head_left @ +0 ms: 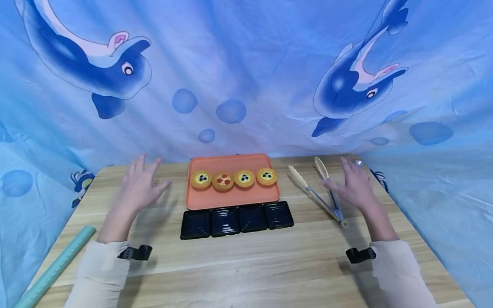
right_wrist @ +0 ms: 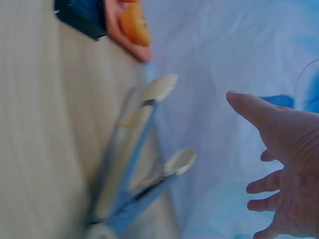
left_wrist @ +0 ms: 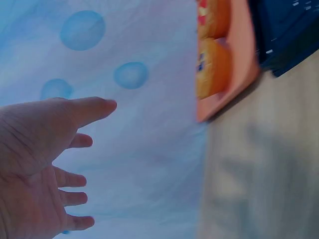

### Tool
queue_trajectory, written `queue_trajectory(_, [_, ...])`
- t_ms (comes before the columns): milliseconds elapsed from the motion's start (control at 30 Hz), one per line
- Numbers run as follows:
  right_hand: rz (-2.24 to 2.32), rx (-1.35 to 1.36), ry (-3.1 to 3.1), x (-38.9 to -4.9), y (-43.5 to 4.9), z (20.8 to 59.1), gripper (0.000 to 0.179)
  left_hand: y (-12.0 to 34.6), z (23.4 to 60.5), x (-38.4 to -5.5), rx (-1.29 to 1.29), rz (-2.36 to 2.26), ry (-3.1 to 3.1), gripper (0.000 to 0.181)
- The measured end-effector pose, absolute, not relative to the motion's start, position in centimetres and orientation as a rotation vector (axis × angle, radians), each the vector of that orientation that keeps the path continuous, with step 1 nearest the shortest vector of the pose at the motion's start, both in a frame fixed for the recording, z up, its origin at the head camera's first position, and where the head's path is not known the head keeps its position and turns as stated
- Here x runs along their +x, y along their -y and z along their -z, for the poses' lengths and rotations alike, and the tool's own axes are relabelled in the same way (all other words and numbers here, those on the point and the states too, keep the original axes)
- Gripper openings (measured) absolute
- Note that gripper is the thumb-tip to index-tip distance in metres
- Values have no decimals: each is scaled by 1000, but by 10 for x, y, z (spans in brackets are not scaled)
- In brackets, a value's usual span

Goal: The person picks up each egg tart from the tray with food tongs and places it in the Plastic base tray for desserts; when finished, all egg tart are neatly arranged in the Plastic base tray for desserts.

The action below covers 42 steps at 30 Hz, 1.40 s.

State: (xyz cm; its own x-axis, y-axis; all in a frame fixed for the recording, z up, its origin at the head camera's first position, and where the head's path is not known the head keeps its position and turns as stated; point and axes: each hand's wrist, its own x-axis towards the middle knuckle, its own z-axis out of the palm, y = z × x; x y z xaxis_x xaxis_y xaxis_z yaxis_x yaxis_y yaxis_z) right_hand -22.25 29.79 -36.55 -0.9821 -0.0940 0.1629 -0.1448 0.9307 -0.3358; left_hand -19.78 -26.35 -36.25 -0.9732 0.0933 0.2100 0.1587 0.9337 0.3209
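Note:
My left hand (head_left: 139, 184) hovers over the left part of the table with its fingers spread, holding nothing. On the other side my right hand (head_left: 355, 185), also spread and holding nothing, is above the metal tongs (head_left: 325, 205), which lie splayed with cream tips pointing away. Between the hands lies an orange tray (head_left: 231, 200) with a row of toy tarts: three have dark berries, such as the leftmost tart (head_left: 201, 179), and a red-topped tart (head_left: 223, 182) is second from left. Several black square dishes (head_left: 225, 221) stand in a row against the tray's near side.
A rolled green sheet or tube (head_left: 57, 265) lies along the table's left edge. Behind the wooden table (head_left: 239, 269) hangs a blue curtain (head_left: 246, 68) printed with dolphins. A small shiny round thing (head_left: 358, 163) sits at the far right edge, partly behind the right hand.

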Motion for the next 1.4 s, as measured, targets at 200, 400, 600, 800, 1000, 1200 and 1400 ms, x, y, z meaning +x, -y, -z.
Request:
queue_trajectory(200, [-671,153,3032,-224,-301,395,114,254,399,-208,-211,848,2963,78])
queue_trajectory(400, [-718,72,3094,-224,-295,413,120,243,428,-218,-201,1212,2936,73])
queue_trajectory(600, [-640,9,3111,-227,-290,423,105,233,439,-223,-162,1247,2948,66])
queue_trajectory(800, [-614,-53,3106,-230,-285,429,91,226,444,-228,-87,1303,2930,53])
queue_trajectory(1000, [-598,-114,3105,-232,-279,431,96,226,447,-229,-33,1268,2902,44])
queue_trajectory(1200, [-646,-133,3045,-230,-282,436,67,225,449,-230,-27,1263,2895,44])
queue_trajectory(1400, [-718,-29,2968,-231,-288,436,59,225,449,-229,-5,1294,2884,44])
